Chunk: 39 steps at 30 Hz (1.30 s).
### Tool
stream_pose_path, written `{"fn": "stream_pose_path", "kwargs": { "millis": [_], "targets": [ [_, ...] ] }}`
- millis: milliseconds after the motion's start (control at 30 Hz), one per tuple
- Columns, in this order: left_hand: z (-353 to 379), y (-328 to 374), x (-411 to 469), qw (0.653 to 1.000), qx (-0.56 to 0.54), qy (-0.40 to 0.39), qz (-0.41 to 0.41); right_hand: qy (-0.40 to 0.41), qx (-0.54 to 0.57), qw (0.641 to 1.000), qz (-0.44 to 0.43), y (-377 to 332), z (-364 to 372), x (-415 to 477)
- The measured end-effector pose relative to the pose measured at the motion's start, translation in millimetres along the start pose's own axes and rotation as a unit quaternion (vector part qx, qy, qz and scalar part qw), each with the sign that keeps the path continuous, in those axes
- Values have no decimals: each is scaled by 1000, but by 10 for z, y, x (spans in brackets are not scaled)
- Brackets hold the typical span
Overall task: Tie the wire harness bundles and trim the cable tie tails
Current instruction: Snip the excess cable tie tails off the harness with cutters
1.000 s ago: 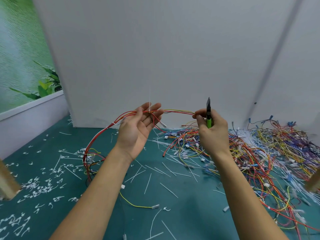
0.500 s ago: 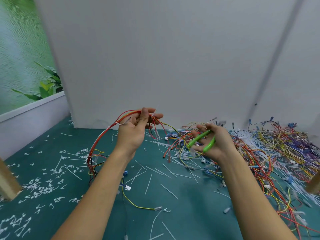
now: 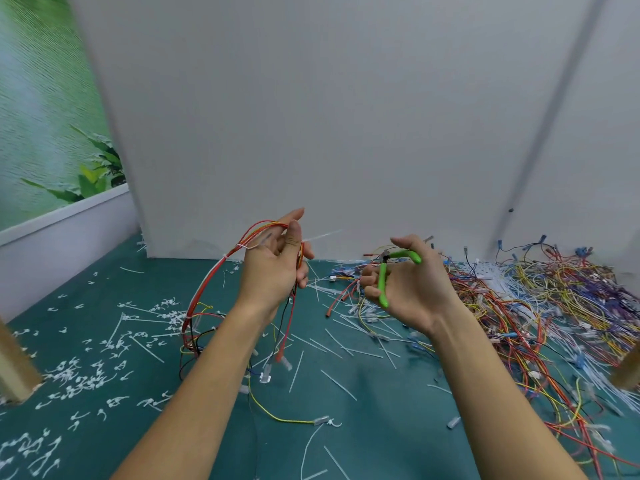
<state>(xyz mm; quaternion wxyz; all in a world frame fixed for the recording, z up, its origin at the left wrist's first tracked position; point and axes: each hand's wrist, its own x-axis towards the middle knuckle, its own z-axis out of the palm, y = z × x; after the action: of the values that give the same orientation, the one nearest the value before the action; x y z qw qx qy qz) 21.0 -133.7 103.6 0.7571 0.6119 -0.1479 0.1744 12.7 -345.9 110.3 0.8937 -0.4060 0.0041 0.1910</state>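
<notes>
My left hand (image 3: 277, 268) grips a looped wire harness (image 3: 207, 289) of red, orange and yellow wires, raised above the green table (image 3: 381, 427). A white cable tie tail (image 3: 320, 236) sticks out to the right from between its thumb and fingers. My right hand (image 3: 412, 289) holds green-handled cutters (image 3: 389, 271) with the handles spread apart and the small jaws pointing left, a short gap away from the tie tail. The harness loop hangs down to the table on the left, ending in white connectors (image 3: 265, 374).
A large tangle of coloured wires (image 3: 540, 306) covers the table's right side. Cut tie tails and loose white ties (image 3: 104, 348) litter the left and middle. A white board (image 3: 346, 116) stands behind. Wooden posts stand at both lower edges (image 3: 14, 368).
My left hand folded its fingers over the harness and now grips it with the tie tail pointing right. My right hand lowered the cutters, turned them sideways and opened the handles.
</notes>
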Motion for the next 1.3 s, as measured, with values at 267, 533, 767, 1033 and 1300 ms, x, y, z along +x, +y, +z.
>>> {"fn": "stream_pose_path", "kwargs": {
  "millis": [267,533,767,1033,1300],
  "targets": [
    [-40,-56,30,997,79,-3,-11,91,166,980,-53,80,19,113],
    [7,6,15,998,26,56,3,11,-82,996,-35,110,93,37],
    [-11,33,23,995,32,94,20,11,-613,778,-138,263,121,-22],
    [-12,107,14,991,45,118,53,-46,-697,686,-203,298,124,-79],
    [-9,131,3,993,30,105,46,-92,-650,723,-215,309,143,-101]
  ]
}}
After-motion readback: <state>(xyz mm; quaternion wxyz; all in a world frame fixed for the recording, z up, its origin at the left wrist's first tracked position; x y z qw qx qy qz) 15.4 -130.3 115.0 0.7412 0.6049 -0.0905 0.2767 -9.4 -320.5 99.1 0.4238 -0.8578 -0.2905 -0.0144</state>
